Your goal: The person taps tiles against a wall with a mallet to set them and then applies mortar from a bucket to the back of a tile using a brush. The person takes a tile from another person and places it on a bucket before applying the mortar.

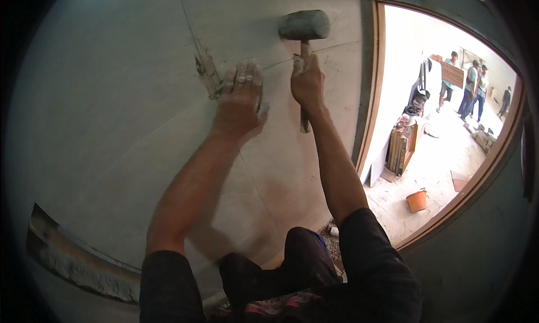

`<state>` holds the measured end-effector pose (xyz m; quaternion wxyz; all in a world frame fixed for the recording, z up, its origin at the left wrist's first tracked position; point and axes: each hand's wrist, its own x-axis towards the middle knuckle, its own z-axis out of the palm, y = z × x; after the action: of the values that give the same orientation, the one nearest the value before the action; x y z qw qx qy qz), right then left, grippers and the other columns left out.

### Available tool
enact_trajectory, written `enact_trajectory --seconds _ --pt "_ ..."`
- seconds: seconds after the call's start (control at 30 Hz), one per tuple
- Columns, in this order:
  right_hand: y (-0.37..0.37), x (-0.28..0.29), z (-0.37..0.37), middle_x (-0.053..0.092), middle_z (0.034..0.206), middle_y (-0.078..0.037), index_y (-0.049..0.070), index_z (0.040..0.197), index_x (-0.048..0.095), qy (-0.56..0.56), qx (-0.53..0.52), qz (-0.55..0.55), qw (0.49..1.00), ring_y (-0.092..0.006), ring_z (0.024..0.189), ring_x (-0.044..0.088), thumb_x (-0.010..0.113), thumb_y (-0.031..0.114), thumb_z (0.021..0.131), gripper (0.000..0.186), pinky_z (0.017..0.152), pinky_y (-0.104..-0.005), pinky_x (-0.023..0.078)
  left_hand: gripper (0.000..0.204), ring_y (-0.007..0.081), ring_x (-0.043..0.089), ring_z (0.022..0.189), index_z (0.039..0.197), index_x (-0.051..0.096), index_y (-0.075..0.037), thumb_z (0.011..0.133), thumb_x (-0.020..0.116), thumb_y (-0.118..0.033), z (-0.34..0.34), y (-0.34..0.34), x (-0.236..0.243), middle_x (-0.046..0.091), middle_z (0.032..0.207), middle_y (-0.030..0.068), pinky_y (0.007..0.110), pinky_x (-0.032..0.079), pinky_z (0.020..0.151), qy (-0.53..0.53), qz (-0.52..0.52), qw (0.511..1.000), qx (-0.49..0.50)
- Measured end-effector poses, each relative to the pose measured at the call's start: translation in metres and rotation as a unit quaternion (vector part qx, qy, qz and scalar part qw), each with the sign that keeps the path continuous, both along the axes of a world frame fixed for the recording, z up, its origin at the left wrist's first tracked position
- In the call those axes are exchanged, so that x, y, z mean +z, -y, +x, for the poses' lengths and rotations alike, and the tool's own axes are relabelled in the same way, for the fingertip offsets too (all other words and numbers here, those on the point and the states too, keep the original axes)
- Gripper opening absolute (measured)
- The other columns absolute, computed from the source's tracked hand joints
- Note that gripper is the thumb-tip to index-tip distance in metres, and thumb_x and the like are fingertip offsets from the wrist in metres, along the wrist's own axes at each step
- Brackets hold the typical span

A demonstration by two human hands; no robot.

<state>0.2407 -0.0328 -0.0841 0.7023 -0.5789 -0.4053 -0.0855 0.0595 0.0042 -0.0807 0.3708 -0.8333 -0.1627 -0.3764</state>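
My right hand (308, 87) is wrapped round the wooden handle of a rubber mallet (305, 25). Its dark grey head is up near the top of the view, in front of a pale wall of large panels or tiles (123, 92). To the left of the mallet, my left hand (241, 95) lies flat against that wall with its fingers stretched out and whitened by dust. Just beyond those fingers, a rough, broken-looking strip (206, 73) runs along a joint line. Whether the mallet head touches the wall, I cannot tell.
A wood-framed doorway (368, 92) opens on the right to a bright area. Several people (474, 87) stand out there, one with a brown panel (452, 74). Nearer are an orange bucket (416, 200) and stacked boards (400, 149). At lower left, a long recess (84, 261) cuts the wall.
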Motion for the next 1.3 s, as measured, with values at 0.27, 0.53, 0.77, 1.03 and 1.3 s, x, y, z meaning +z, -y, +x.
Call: enact_trajectory --seconds 0.27,0.53,0.77,1.03,1.3 --pt "0.039 -0.048 -0.012 0.063 0.089 -0.028 -0.002 0.108 0.056 -0.016 0.014 0.019 1.0 -0.046 0.085 0.062 0.056 0.029 0.102 0.031 0.077 -0.0498 0.048 0.08 0.0368 0.036 0.146 0.146 0.041 0.006 0.084 0.069 -0.035 0.002 -0.002 -0.002 0.042 0.152 0.0235 0.05 0.023 0.123 0.003 0.016 1.0 -0.01" --pt "0.1 -0.169 -0.005 0.057 0.077 -0.01 0.001 0.111 0.06 -0.074 0.026 -0.071 0.994 -0.0159 0.066 0.057 0.058 0.029 0.103 0.03 0.061 -0.0349 0.048 0.078 0.0358 0.041 0.143 0.143 0.045 0.006 0.08 0.073 -0.03 -0.008 -0.009 -0.009 0.047 0.149 0.0234 0.049 0.026 0.123 0.03 0.032 0.998 -0.041" --pt "0.207 -0.315 0.001 0.063 0.086 -0.018 0.0 0.113 0.062 -0.094 0.008 -0.246 0.965 -0.0317 0.078 0.061 0.055 0.033 0.102 0.036 0.069 -0.0432 0.047 0.071 0.0399 0.046 0.138 0.139 0.047 0.007 0.079 0.071 -0.023 -0.022 0.001 -0.016 0.052 0.142 0.0268 0.051 0.031 0.121 0.006 0.007 0.994 -0.108" --pt "0.308 -0.525 -0.003 0.068 0.084 -0.02 -0.002 0.103 0.068 -0.142 -0.054 -0.408 0.9 -0.0342 0.076 0.068 0.06 0.033 0.096 0.037 0.072 -0.0474 0.052 0.077 0.0393 0.04 0.142 0.146 0.04 0.001 0.081 0.072 -0.023 -0.057 0.006 -0.051 0.047 0.147 0.0243 0.053 0.03 0.121 -0.019 -0.033 0.992 -0.12" --pt "0.374 -0.549 -0.043 0.071 0.102 -0.027 0.003 0.111 0.069 -0.12 -0.008 -0.589 0.799 -0.0432 0.099 0.068 0.063 0.029 0.09 0.034 0.084 -0.0513 0.052 0.075 0.0378 0.042 0.141 0.147 0.041 -0.003 0.087 0.073 -0.033 -0.118 0.03 -0.078 0.047 0.149 0.0182 0.054 0.033 0.119 0.011 -0.051 0.991 -0.125"
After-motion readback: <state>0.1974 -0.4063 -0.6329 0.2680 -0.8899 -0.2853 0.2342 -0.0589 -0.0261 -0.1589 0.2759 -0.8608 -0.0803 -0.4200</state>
